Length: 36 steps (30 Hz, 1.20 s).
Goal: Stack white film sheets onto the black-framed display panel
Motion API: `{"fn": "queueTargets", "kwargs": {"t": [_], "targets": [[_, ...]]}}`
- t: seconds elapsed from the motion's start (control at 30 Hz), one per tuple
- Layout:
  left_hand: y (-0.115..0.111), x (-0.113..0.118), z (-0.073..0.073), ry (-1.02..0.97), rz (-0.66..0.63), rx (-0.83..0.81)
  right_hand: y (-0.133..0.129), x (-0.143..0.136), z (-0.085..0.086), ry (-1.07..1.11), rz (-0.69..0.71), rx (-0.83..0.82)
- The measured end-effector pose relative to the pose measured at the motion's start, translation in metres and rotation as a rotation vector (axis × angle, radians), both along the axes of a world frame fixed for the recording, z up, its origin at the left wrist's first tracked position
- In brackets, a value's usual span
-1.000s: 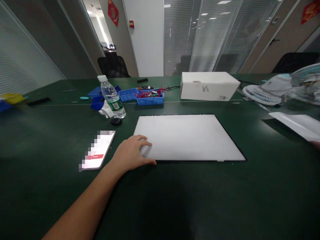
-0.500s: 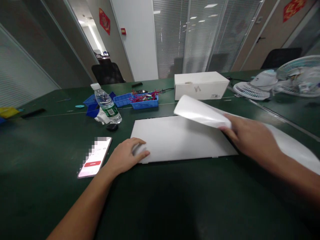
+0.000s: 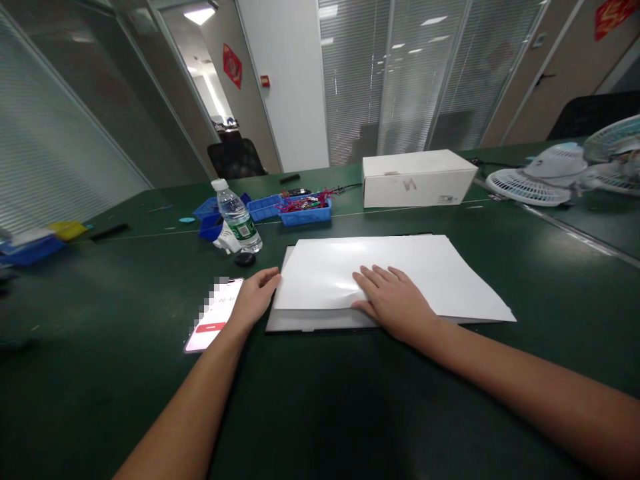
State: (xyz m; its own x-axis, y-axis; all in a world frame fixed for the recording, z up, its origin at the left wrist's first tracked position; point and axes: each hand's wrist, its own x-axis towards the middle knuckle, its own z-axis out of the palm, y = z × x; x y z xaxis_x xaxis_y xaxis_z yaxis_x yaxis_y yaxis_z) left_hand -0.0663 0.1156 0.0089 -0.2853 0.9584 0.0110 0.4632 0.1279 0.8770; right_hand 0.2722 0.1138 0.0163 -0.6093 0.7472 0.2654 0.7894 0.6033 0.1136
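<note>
So, closest in there's just dark green bench (image 3: 350, 407), then the front strip of a flat panel (image 3: 325, 321) with a thin black edge, lying on the bench. That strip is showing because the white sheet (image 3: 325, 267) on top doesn't line up with it.

Right hand (image 3: 393, 300) is palm down on the sheet near its front edge, fingers loosely spread and flat, not gripping anything. Left hand (image 3: 257, 297) is at the left edge of the sheet and panel, fingers close together and bent; can't tell if they're pinching anything or just resting there.

Progress-wise, I'd call it partway: the sheet is on and covers most of the panel, but it isn't squared up. Its front right corner pokes out past the panel, a sliver of panel shows down the left, and there's a ripple by the right hand. Lining up and flattening look undone to me.

Beside the left hand there's a phone (image 3: 217, 320), then farther back a black mouse-like thing (image 3: 245, 259), a water bottle (image 3: 239, 217), a blue tray (image 3: 307, 217) of red wires and a white box (image 3: 417, 183).
</note>
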Motion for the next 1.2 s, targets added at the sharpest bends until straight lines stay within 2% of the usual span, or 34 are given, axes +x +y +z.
{"fn": "queueTargets", "kwargs": {"t": [0.17,0.47,0.6,0.7,0.8,0.87,0.97,1.03,1.2], "targets": [[-0.003,0.003,0.005,0.121,0.033,-0.051,-0.007,-0.008,-0.002,0.014,0.034,-0.101],[-0.004,0.008,0.006,0.367,0.059,-0.126,-0.007,0.001,-0.001,0.039,0.104,-0.222],[-0.005,0.008,0.004,0.483,0.025,-0.107,-0.011,0.007,-0.002,0.107,0.131,-0.222],[-0.006,0.01,0.004,0.59,0.0,-0.079,-0.009,0.028,0.0,0.168,0.108,-0.16],[-0.011,0.016,0.011,0.723,-0.018,-0.094,0.001,0.07,0.002,0.177,-0.058,-0.065],[-0.016,0.022,0.017,0.819,-0.034,-0.162,0.011,0.103,0.001,0.147,-0.273,-0.023],[-0.024,0.034,0.025,0.898,-0.05,-0.293,0.02,0.142,-0.002,0.118,-0.578,-0.088],[-0.027,0.042,0.028,0.926,-0.069,-0.341,0.022,0.154,-0.003,0.15,-0.647,-0.168],[-0.031,0.051,0.029,0.982,-0.089,-0.365,0.029,0.163,-0.006,0.406,-0.668,-0.28]]}}
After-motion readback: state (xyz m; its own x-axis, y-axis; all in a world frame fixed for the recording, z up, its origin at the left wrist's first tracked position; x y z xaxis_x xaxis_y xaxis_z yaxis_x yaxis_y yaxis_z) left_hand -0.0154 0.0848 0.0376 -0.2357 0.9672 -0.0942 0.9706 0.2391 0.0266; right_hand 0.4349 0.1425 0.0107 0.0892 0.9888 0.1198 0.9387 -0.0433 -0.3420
